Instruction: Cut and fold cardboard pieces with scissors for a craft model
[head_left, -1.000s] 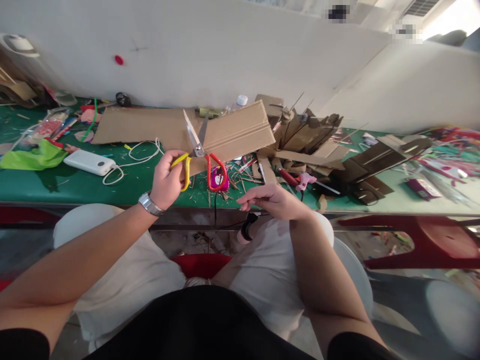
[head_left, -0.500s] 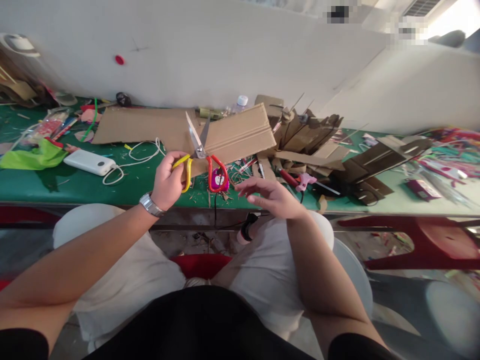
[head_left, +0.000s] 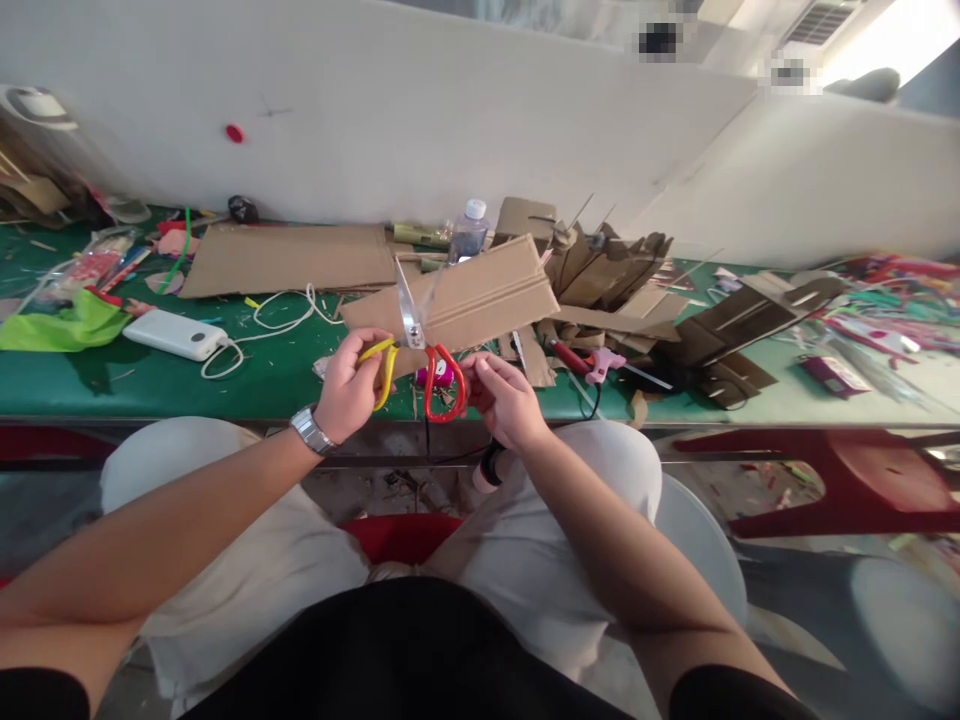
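My left hand (head_left: 346, 385) is closed round the yellow handle of a pair of scissors (head_left: 415, 345), whose blades point up and are slightly apart. My right hand (head_left: 504, 398) pinches the scissors' red handle loop. Just behind the blades lies a grooved sheet of cardboard (head_left: 480, 292) on the green table (head_left: 150, 370). A small pink object (head_left: 437, 376) lies on the table behind the red loop.
A white power bank (head_left: 166, 334) with a coiled white cable (head_left: 281, 315) lies to the left. A larger cardboard sheet (head_left: 289, 258), a water bottle (head_left: 469, 228), a pink glue gun (head_left: 600, 362) and cardboard scraps (head_left: 637, 290) crowd the table. A red stool (head_left: 847, 490) stands at the right.
My right hand rose from above my lap to the scissors and took hold of the red handle. The scissors came down a little, closer to the table's edge.
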